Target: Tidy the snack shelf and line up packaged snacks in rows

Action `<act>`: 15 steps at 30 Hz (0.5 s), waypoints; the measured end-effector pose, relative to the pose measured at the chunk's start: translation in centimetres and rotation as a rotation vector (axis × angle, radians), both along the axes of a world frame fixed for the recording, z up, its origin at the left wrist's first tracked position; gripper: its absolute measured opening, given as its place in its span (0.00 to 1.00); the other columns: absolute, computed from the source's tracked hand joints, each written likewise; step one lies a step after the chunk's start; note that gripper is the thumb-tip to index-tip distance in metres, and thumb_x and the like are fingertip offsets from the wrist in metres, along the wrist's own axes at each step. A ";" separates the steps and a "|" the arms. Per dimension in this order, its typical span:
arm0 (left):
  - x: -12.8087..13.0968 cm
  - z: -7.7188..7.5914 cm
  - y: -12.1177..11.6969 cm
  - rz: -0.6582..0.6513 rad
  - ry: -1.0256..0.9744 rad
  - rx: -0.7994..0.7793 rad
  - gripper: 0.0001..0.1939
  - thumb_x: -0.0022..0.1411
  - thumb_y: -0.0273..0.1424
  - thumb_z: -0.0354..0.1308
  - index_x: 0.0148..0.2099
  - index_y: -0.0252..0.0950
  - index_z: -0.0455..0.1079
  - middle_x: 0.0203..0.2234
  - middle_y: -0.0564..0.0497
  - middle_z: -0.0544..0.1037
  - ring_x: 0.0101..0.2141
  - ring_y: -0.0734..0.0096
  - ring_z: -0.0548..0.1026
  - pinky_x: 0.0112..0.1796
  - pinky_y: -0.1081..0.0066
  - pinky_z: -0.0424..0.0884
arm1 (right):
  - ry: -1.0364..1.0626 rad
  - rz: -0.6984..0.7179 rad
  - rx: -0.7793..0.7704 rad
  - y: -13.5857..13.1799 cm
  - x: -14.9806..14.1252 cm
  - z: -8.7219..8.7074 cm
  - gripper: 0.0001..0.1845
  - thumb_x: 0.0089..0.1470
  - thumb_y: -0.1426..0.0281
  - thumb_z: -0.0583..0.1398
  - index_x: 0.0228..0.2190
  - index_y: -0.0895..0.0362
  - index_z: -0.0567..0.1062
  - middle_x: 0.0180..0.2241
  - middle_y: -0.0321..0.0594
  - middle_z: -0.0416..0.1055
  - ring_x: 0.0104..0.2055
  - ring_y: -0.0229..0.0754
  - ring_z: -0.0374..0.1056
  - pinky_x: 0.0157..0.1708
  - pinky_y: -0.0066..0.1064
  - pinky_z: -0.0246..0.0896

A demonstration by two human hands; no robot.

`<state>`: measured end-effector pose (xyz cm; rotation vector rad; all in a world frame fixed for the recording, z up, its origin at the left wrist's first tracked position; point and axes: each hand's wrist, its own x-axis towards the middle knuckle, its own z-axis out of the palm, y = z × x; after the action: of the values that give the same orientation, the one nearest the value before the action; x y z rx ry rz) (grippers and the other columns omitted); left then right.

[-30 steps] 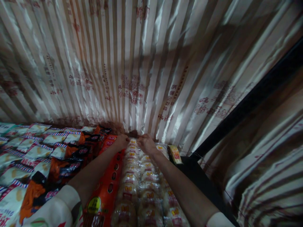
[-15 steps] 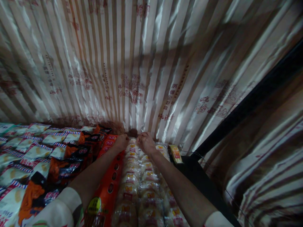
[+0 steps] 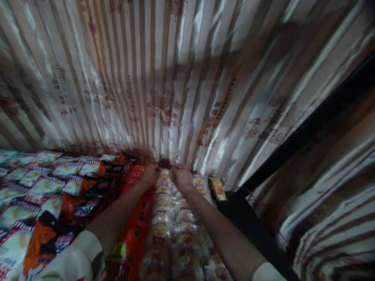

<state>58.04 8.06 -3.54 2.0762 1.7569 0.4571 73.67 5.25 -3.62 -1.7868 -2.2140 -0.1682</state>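
Note:
Both my arms reach far forward over a row of clear-wrapped round cakes [image 3: 164, 218] with red and yellow labels. My left hand [image 3: 150, 174] is closed at the far end of the row, beside a long orange packet [image 3: 137, 218]. My right hand [image 3: 181, 176] is closed too, a hand's width to the right, resting on the far packets. What the fingers grip is hidden behind the knuckles. The hands lie close to the foot of a striped shiny curtain [image 3: 164, 78].
White, red and blue striped snack bags [image 3: 38, 183] and orange-black bags [image 3: 76, 203] cover the left. A small yellow packet [image 3: 217, 189] lies right of the cakes at a dark edge [image 3: 249, 226]. A black bar [image 3: 307, 121] runs diagonally on the right.
Both hands have crept slightly farther toward the curtain and stay closed; the view has tilted a little. The packets look unmoved.

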 end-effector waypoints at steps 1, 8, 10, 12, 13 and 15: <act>0.0 0.1 -0.1 0.005 0.004 -0.004 0.10 0.58 0.22 0.52 0.39 0.35 0.74 0.37 0.49 0.79 0.38 0.73 0.75 0.39 0.78 0.66 | 0.001 -0.016 -0.021 -0.1 0.0 0.1 0.07 0.55 0.71 0.57 0.30 0.53 0.76 0.36 0.42 0.72 0.42 0.44 0.63 0.43 0.32 0.55; -0.4 0.8 -0.9 0.067 0.074 -0.026 0.12 0.61 0.26 0.51 0.46 0.30 0.70 0.41 0.40 0.77 0.41 0.64 0.75 0.40 0.72 0.67 | 0.059 -0.074 -0.099 -0.8 -0.3 1.0 0.06 0.54 0.72 0.57 0.31 0.53 0.75 0.36 0.40 0.73 0.41 0.41 0.67 0.40 0.28 0.55; -0.6 1.0 -0.9 0.050 0.096 -0.049 0.12 0.59 0.26 0.51 0.44 0.29 0.71 0.39 0.39 0.77 0.40 0.62 0.75 0.39 0.71 0.67 | 0.079 -0.102 -0.128 -1.0 -0.5 1.4 0.07 0.54 0.72 0.56 0.31 0.53 0.75 0.37 0.40 0.74 0.40 0.41 0.68 0.38 0.28 0.55; -0.8 1.1 -0.9 -0.001 0.108 -0.078 0.09 0.58 0.26 0.52 0.38 0.30 0.73 0.35 0.41 0.78 0.38 0.63 0.76 0.37 0.72 0.67 | 0.104 -0.132 -0.146 -1.0 -0.6 1.5 0.08 0.55 0.71 0.56 0.31 0.52 0.75 0.37 0.39 0.74 0.38 0.40 0.68 0.36 0.28 0.55; -0.9 1.1 -0.9 -0.034 0.108 -0.091 0.08 0.57 0.27 0.53 0.35 0.31 0.73 0.33 0.43 0.78 0.36 0.65 0.76 0.37 0.73 0.67 | 0.115 -0.141 -0.151 -1.1 -0.6 1.6 0.08 0.55 0.71 0.55 0.31 0.52 0.75 0.37 0.38 0.74 0.38 0.40 0.68 0.35 0.28 0.55; -0.9 1.1 -1.0 -0.092 0.101 -0.113 0.08 0.56 0.26 0.53 0.31 0.33 0.74 0.28 0.47 0.78 0.33 0.68 0.75 0.34 0.75 0.67 | 0.127 -0.150 -0.155 -1.1 -0.7 1.5 0.08 0.55 0.71 0.55 0.31 0.52 0.75 0.36 0.38 0.74 0.37 0.39 0.69 0.34 0.28 0.55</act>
<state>57.13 7.10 -2.49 2.1224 1.6915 0.2248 73.00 4.20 -2.10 -1.9864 -2.0555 0.0858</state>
